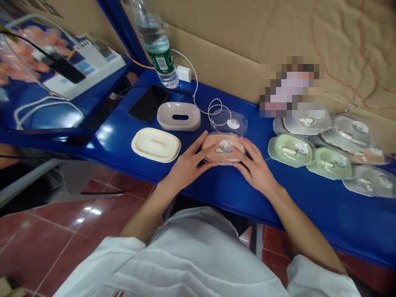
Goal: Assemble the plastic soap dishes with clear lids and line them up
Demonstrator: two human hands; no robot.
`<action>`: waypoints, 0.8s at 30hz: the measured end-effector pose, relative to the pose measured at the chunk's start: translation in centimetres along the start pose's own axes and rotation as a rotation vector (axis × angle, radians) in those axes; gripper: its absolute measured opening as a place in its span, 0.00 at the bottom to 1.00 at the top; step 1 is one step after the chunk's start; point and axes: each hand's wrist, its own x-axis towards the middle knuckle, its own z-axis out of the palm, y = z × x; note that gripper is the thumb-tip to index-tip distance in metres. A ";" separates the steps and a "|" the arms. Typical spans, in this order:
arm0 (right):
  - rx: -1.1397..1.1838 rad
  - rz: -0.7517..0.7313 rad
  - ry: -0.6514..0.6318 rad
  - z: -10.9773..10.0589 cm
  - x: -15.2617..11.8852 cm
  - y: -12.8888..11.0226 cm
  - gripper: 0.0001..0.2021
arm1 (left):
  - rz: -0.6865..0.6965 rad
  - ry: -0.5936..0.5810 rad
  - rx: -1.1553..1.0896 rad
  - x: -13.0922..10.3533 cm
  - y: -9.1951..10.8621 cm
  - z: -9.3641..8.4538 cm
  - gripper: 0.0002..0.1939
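An orange-pink oval dish with a clear lid and a round sticker point(221, 154) lies on the blue table between my hands. My left hand point(190, 165) grips its left side, fingers on the lid and thumb at the near edge. On the right side, my right hand point(255, 167) holds it the same way. Just behind it rests a loose clear lid point(239, 123) with a sticker. To the left are a cream oval tray point(154, 144) and a grey-pink oval dish with a slot point(188, 123).
Several lidded dishes, green point(292, 150), grey point(373, 181) and others, sit at the right. A phone point(148, 103), water bottle point(161, 57), charger point(185, 73) and white cable stand or lie behind on the left. A power strip point(93, 66) is farther left.
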 end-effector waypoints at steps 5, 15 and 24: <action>-0.082 0.004 -0.068 -0.1 -0.2 -0.4 0.30 | 0.034 0.002 0.085 -0.4 0.1 -0.2 0.34; 0.018 -0.033 0.027 0.8 -0.1 -0.2 0.38 | 0.054 0.044 -0.038 -0.1 -0.1 -0.6 0.32; -0.222 0.095 0.163 -8.8 -3.1 -0.4 0.31 | -0.015 0.207 -0.101 0.1 0.7 -1.1 0.29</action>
